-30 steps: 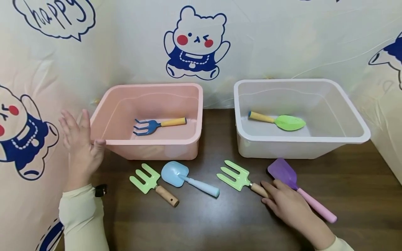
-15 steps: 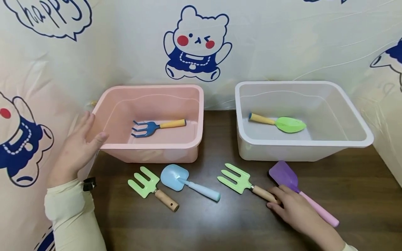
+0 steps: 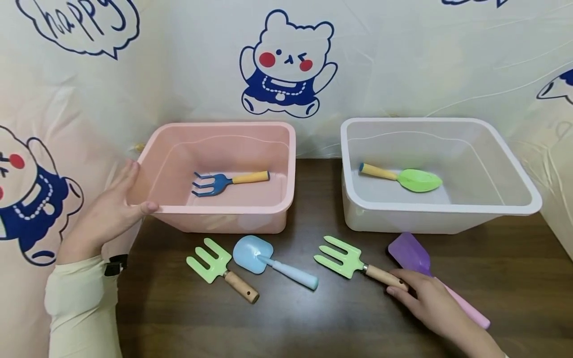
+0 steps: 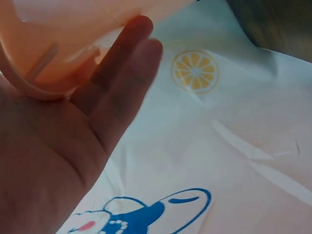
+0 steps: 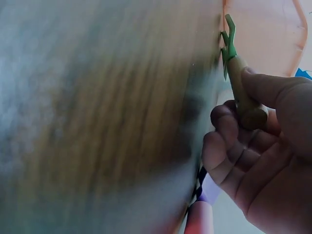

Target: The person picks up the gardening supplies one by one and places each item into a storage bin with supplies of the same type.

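My left hand (image 3: pixel 105 211) touches the left end of the pink bin (image 3: pixel 233 221), its thumb at the rim's front corner. In the left wrist view the fingers (image 4: pixel 124 92) lie straight along the bin's outer wall. My right hand (image 3: pixel 440 306) pinches the wooden handle end of a green garden fork (image 3: pixel 351 263), which lies with its tines toward the left. Thumb and fingertips meet the handle (image 5: pixel 241 87) in the right wrist view. Beside that hand lies a purple toy shovel (image 3: pixel 409 251) with a pink handle, partly hidden by the hand.
A blue hand rake (image 3: pixel 219 184) lies inside the pink bin. The white bin (image 3: pixel 440 207) to the right holds a green trowel (image 3: pixel 420 180). Another green fork (image 3: pixel 219 266) and a light blue shovel (image 3: pixel 252 253) lie on the brown table (image 3: pixel 286 323), before the pink bin.
My left hand has come down against the pink bin's end, its thumb now at the rim. My right hand has slid toward the end of the fork's handle.
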Motion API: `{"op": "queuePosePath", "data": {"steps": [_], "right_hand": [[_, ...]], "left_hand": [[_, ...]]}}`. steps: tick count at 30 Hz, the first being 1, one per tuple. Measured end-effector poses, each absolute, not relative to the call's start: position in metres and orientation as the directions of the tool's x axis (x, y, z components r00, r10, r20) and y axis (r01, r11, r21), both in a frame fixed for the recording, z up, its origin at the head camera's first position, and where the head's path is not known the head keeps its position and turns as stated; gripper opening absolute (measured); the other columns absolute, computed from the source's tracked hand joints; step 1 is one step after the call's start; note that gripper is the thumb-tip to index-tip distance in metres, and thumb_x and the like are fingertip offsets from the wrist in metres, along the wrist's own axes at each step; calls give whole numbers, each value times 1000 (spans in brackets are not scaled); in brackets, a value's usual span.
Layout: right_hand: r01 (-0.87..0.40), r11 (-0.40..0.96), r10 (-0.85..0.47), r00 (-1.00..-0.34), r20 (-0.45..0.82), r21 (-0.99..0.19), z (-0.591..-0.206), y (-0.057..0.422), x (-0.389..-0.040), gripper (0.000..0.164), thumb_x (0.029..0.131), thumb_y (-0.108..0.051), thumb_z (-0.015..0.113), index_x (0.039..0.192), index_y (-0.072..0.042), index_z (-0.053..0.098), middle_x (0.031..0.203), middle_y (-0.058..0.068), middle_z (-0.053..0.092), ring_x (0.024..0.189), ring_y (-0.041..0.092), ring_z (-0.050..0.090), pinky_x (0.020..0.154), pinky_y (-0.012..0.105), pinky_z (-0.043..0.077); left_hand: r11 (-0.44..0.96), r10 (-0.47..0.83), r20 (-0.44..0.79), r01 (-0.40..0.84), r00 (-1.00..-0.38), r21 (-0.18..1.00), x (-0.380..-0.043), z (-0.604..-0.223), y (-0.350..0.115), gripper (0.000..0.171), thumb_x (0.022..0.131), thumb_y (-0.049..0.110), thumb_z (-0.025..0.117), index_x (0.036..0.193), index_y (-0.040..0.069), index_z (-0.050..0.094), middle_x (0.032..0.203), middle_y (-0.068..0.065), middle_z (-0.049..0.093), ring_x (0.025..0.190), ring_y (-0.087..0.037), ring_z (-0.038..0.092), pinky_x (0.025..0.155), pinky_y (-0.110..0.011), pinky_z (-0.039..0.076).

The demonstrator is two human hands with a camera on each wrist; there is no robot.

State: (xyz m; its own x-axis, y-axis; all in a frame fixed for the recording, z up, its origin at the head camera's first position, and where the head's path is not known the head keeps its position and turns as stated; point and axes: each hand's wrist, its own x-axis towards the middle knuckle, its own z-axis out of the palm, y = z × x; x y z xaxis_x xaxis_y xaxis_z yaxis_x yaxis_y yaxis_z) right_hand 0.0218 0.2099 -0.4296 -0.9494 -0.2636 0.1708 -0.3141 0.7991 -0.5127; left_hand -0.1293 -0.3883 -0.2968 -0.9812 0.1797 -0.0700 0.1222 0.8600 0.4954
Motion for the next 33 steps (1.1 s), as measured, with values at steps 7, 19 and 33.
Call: {"op": "queuePosePath", "data": {"steps": [7, 19, 33], "right_hand": [[-325, 763, -199, -941, 275, -559, -429, 209, 23, 37, 80, -12, 87, 114, -18, 75, 98, -10, 72, 90, 8, 65, 81, 14, 47], [-423, 653, -170, -890, 423, -629, -422, 204, 23, 41, 78, 6, 82, 113, -12, 74, 81, -15, 60, 67, 2, 54, 65, 15, 42], [-646, 511, -259, -744, 616, -566, -391, 194, 8, 27, 100, -25, 63, 113, -2, 70, 88, -5, 62, 74, 1, 49, 65, 15, 39]], "left_hand": [[824, 181, -50, 124, -982, 552, -130, -300, -391, 105, 94, 38, 70, 161, 10, -5, 167, -5, -16, 150, -39, -12, 113, -69, 0], [816, 142, -28, 101, -989, 569, -127, -301, -390, 104, 93, 41, 71, 162, 12, -1, 169, -8, -8, 151, -44, -2, 110, -74, 8], [811, 137, 12, 119, -990, 573, -124, -302, -389, 104, 92, 45, 71, 163, 11, 2, 169, -9, -3, 151, -44, 2, 110, -73, 11]]}}
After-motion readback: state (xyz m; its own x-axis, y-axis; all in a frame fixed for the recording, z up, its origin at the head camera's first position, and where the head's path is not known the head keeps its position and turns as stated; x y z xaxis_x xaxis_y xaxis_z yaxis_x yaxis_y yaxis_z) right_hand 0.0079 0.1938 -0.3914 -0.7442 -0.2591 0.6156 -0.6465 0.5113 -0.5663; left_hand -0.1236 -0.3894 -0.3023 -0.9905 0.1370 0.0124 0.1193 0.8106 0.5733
